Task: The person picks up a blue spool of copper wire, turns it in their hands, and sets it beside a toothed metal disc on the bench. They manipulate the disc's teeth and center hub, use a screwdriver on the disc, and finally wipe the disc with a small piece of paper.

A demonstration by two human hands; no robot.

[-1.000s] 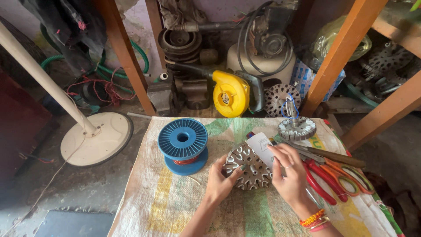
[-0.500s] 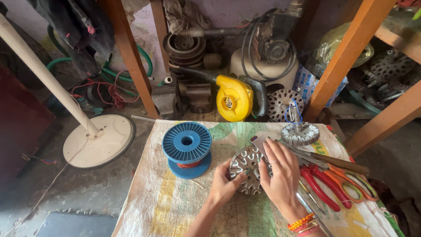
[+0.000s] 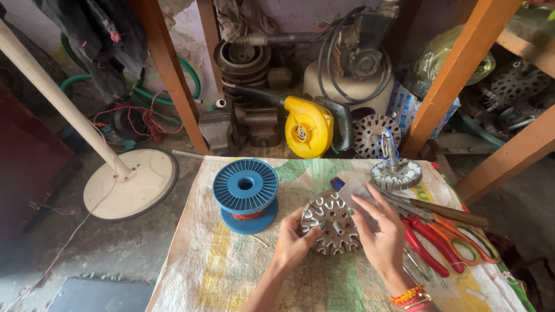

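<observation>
A round slotted metal stator core lies on a woven sack mat. My left hand grips its near left rim. My right hand rests over the core's right side, fingers pinching a pale insulation strip at its upper edge. To the left of the core stands a blue plastic spool with copper wire wound on it.
Red-handled pliers, orange-handled scissors and a wooden-handled tool lie right of my hands. A second stator sits at the mat's far right. A yellow blower, a white fan base and wooden legs stand behind.
My right hand has slid down and over the right side of the core with the pale strip; my left hand keeps hold of the rim. The view has shifted slightly.
</observation>
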